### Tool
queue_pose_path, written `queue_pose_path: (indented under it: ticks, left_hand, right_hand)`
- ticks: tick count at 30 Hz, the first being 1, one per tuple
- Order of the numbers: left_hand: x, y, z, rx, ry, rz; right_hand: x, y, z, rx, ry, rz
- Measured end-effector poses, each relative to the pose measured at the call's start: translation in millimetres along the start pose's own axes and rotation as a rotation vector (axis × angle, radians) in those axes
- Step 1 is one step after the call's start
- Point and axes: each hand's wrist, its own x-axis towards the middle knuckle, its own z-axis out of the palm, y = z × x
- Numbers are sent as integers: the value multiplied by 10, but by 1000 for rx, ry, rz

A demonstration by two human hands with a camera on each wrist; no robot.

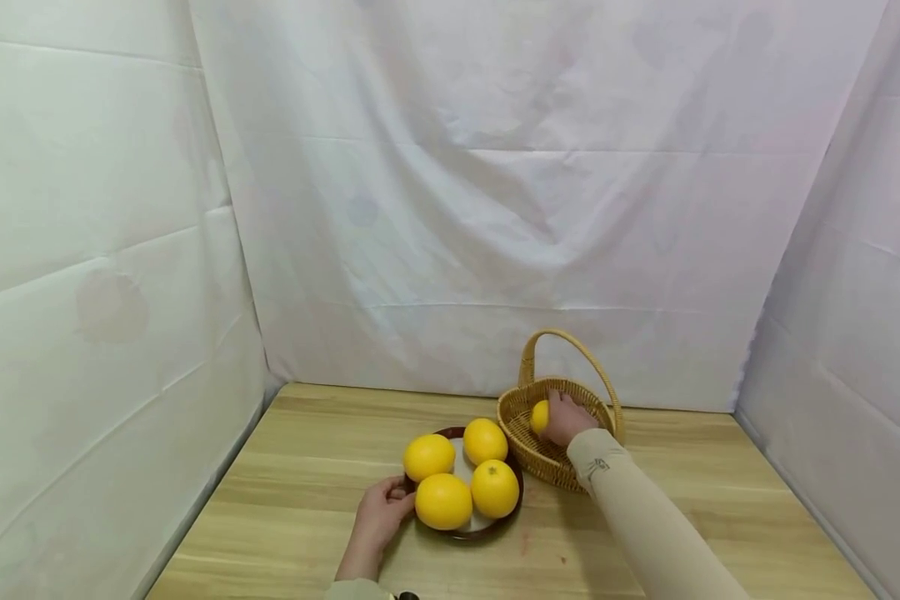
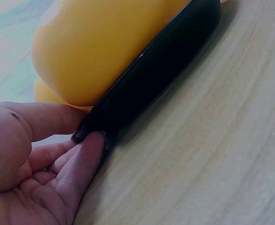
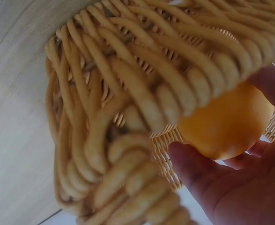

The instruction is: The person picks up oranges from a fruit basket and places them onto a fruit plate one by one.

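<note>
A round plate (image 1: 461, 460) with a dark raised rim and pale inside bears several yellow oranges (image 1: 444, 502). My left hand (image 1: 381, 512) pinches the plate's left edge, thumb and fingers on either side of the dark rim (image 2: 151, 70) in the left wrist view. Behind and right of the plate stands a wicker basket (image 1: 551, 472) with a tall arched handle. Inside it, my right hand (image 1: 568, 420) grips another orange (image 3: 228, 123), its fingers curled round the fruit. The basket's woven side partly hides that orange in the right wrist view.
A wooden table (image 1: 300, 467) carries everything. White cloth walls (image 1: 450, 233) close off the back and both sides. The basket handle (image 1: 570, 337) arches up behind my right hand, and the basket sits right up against the plate's far right side.
</note>
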Motion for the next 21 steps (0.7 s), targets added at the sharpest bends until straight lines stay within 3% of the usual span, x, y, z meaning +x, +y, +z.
queue_pose_path:
  ticks: [6,13,21]
  left_hand:
    - [-6,-13,-16,-2,8,-2]
    - [-2,-12,-19,-10,15,-1]
    - [5,4,13,-22,12,6]
  right_hand:
    - [-10,-24,-4,-17,-8,-10]
    - [8,-7,20,-101,18,-93]
    - [34,55,110,-61,16,-89]
